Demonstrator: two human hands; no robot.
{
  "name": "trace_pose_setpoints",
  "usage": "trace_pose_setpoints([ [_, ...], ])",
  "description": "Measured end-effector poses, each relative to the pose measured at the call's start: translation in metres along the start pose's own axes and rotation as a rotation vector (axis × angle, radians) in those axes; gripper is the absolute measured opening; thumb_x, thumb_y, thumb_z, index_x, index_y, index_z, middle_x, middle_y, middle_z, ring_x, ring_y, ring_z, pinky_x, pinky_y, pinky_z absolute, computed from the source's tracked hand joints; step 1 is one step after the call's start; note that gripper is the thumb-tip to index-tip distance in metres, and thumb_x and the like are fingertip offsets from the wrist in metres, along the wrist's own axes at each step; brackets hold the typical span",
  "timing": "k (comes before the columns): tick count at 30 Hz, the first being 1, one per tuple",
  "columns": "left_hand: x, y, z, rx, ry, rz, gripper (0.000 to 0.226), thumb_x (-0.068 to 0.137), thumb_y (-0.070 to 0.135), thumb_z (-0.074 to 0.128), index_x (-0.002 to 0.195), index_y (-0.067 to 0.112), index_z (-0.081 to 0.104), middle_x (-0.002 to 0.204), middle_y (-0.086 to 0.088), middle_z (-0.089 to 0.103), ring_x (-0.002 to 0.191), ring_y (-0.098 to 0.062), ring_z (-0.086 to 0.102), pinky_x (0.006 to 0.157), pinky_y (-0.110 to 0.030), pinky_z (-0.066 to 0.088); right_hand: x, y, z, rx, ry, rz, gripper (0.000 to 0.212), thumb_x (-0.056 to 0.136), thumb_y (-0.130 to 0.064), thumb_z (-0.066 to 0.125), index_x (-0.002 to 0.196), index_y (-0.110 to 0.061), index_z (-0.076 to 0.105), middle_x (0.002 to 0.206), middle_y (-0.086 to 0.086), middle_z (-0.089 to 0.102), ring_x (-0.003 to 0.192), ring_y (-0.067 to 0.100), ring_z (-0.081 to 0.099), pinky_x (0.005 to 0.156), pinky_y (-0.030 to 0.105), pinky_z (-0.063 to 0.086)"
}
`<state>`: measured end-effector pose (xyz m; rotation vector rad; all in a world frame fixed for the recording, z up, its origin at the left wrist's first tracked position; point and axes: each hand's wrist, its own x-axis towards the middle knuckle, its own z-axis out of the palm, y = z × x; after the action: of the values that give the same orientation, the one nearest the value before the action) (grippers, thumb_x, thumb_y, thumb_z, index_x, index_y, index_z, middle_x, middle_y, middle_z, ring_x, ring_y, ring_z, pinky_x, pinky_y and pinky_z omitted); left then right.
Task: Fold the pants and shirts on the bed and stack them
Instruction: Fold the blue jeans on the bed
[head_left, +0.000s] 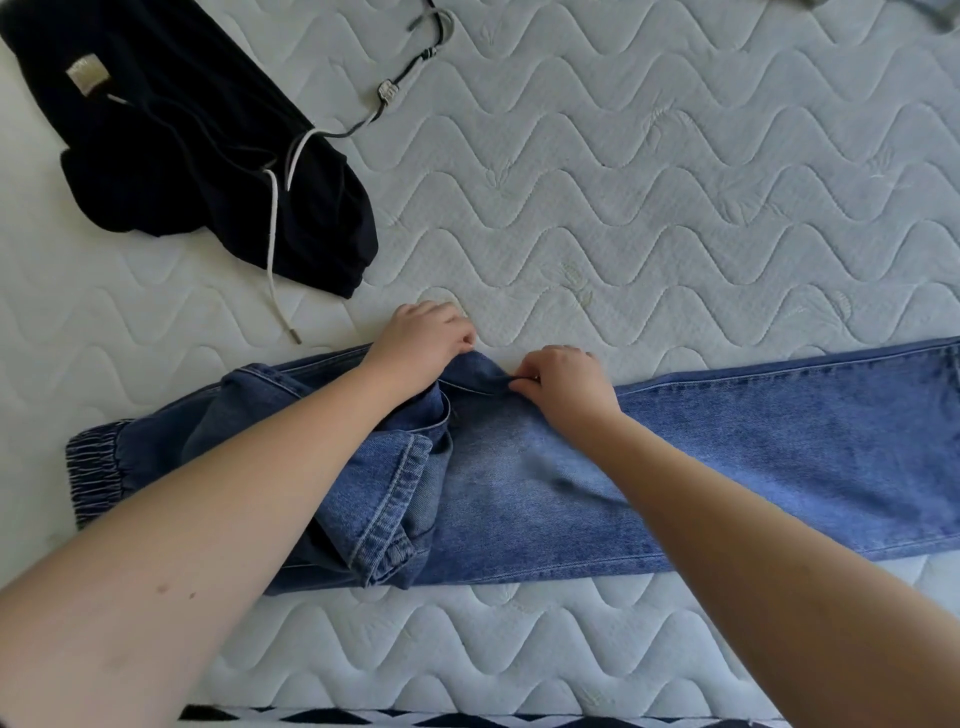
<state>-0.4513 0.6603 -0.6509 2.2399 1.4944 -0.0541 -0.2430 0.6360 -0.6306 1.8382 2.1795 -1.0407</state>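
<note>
Blue jeans (727, 457) lie lengthwise across the near part of the bed, legs laid one on the other and running off to the right, the elastic waistband (98, 473) at the left. My left hand (423, 340) and my right hand (563, 382) both pinch the crotch point of the jeans at their far edge, a small peak of denim raised between them. Black pants (182, 150) with white drawstrings lie crumpled at the far left.
The white quilted mattress (675, 182) stretches bare behind the jeans. A grey cord with clips (410, 73) lies near the black pants. A scrap of grey garment (935, 10) shows at the top right corner. A black-and-white patterned edge (467, 719) runs along the bed's near side.
</note>
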Motion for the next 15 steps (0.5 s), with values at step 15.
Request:
trace_pose_setpoints([
  [15,-0.010,-0.005,-0.013,-0.071,-0.036,0.003,0.012,0.092,0.024,0.063,0.094,0.014,0.069,0.093,-0.001,0.068,0.096,-0.023,0.058,0.086,-0.031,0.036,0.015,0.005,-0.008,-0.004,0.068,-0.068,0.021,0.098,-0.027,0.055,0.103,-0.007,0.058,0.098,0.012,0.065,0.088,0.030,0.056,0.064,0.032,0.033],
])
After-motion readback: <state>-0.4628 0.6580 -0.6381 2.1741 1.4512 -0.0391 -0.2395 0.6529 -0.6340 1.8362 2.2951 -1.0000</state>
